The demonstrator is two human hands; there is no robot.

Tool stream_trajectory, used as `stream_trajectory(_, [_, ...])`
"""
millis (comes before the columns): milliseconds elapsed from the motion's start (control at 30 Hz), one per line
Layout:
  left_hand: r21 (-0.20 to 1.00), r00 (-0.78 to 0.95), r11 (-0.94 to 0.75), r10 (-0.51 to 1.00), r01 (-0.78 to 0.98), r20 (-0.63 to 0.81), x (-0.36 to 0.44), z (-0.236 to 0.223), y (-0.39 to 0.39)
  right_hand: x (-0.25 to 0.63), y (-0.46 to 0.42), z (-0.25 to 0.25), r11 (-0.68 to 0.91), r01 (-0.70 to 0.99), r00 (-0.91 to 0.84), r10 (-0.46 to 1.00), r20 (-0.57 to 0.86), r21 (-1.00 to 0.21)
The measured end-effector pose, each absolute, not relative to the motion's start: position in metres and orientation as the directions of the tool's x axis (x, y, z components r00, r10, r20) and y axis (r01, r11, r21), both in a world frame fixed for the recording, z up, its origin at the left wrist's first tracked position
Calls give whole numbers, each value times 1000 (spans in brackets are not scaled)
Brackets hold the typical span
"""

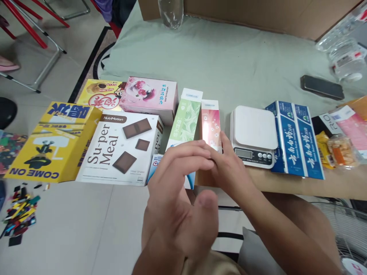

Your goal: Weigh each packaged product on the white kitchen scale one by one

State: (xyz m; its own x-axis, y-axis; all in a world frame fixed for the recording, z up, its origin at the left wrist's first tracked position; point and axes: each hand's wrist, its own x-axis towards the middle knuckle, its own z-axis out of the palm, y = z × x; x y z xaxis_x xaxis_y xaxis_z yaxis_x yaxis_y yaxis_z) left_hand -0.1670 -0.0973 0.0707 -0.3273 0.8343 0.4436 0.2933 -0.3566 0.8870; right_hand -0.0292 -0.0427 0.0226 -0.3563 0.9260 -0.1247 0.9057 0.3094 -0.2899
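Note:
My left hand (177, 198) is raised at the front edge of the table, fingers stretched and slightly curved, thumb apart, with nothing seen in it. Its fingertips overlap my right hand (229, 164), whose fingers lie partly spread at the front of a slim pink-red box (210, 120). Whether the right fingers press on that box I cannot tell. Just left of it lies a tall green-and-white box (185, 118). Behind the left hand a small blue-and-white box (155, 164) is partly hidden. To the right sits a white kitchen scale (254, 128).
On the left are a white Su-per Meal box (120, 149), a yellow box (51, 141), another yellow box (100, 93) and a pink box (150, 95). Blue toothpaste boxes (295, 141), snacks (341, 151), a phone (321, 87) and plastic bottles (345, 59) are to the right.

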Motion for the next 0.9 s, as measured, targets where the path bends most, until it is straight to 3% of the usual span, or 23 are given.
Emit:
stream_trajectory(333, [875,-231,-252,900,414,369,-178,55,-79,-24,-40,14,252,848,-345,930,-126,-466])
stream_trajectory(600, [864,-223,-229,907,449,357,-180,55,-78,-21,-39,17,316,751,-453,885,-105,-580])
stream_trajectory(767, [846,-280,-406,816,347,506,-171,57,-84,18,-45,38,438,661,-412,890,193,-609])
stream_trajectory(900, [817,-272,-510,773,270,573,-147,62,-81,64,-45,50,567,614,-338,817,467,-549])
